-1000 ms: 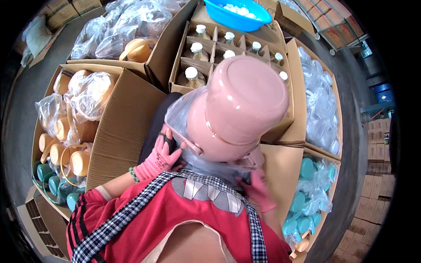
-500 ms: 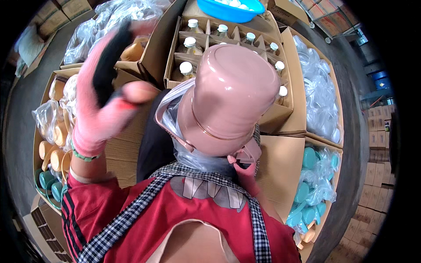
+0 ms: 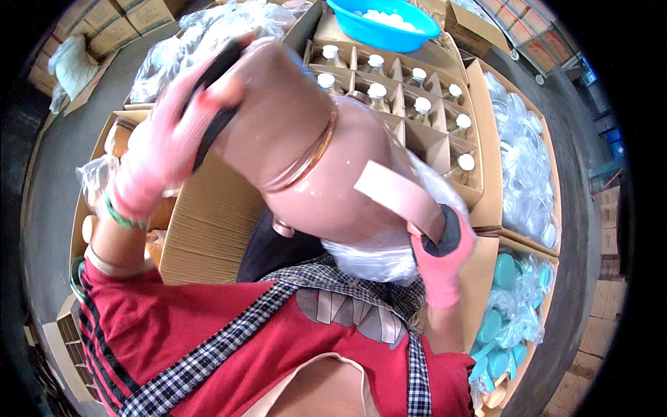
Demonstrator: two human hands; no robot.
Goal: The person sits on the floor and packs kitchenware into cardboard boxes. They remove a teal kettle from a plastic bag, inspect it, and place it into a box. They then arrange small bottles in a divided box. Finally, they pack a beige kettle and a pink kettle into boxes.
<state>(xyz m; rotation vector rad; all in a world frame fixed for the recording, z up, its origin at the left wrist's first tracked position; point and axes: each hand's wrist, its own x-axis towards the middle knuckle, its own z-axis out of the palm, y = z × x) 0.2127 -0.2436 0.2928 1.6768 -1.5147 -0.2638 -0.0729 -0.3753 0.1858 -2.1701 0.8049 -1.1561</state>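
Note:
A glossy pink jug-shaped shell (image 3: 333, 170) with a curved handle (image 3: 399, 198) lies tilted across my front, its broad end up to the left. Wearing a pink and black glove, my left hand (image 3: 174, 128) is closed round that broad end, slightly blurred. Down at the right, my right hand (image 3: 445, 250), gloved alike, is wrapped round the lower end of the handle. Crumpled clear plastic (image 3: 375, 263) sits under the shell, above my lap. Just beyond it stands a divided carton (image 3: 417, 149) with several white-capped bottles (image 3: 377, 95).
A blue basin (image 3: 389, 31) of small white pieces sits behind the bottles. Cartons on the right hold bagged clear parts (image 3: 521, 167) and teal parts (image 3: 497, 326). At left are a carton flap (image 3: 208, 222) and bagged plastic (image 3: 201, 52). Stacked boxes (image 3: 608, 299) stand far right.
The pink shell has tipped over, its broad end swinging to the left. My left hand has come onto that end, while my right hand has moved right and up with the handle.

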